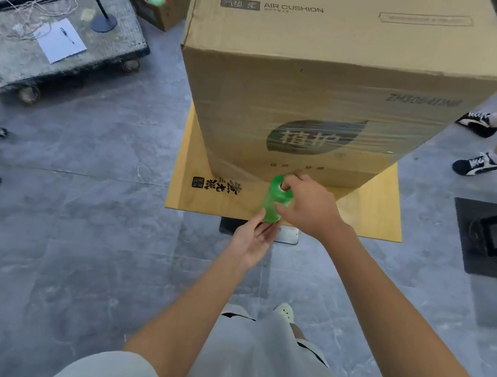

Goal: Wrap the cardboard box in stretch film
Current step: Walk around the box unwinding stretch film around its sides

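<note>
A tall cardboard box (337, 73) printed "AIR CUSHION" stands on a flat sheet of cardboard (199, 162) on the floor. Clear stretch film (359, 140) covers the lower half of its near face. A green roll of stretch film (276, 197) stands upright just in front of the box's bottom edge. My right hand (305, 206) grips the roll at its top, fingers in the core and thumb along its side. My left hand (253, 237) supports the bottom end of the roll with fingers pressed against it. A film strip runs from the roll to the box's lower left corner.
A wheeled trolley (53, 42) with cables, paper and a black crate stands at the left. A small open box (161, 6) of green items sits behind it. Another person's legs and sneakers (480, 163) are at the right, beside a black mat (495, 242).
</note>
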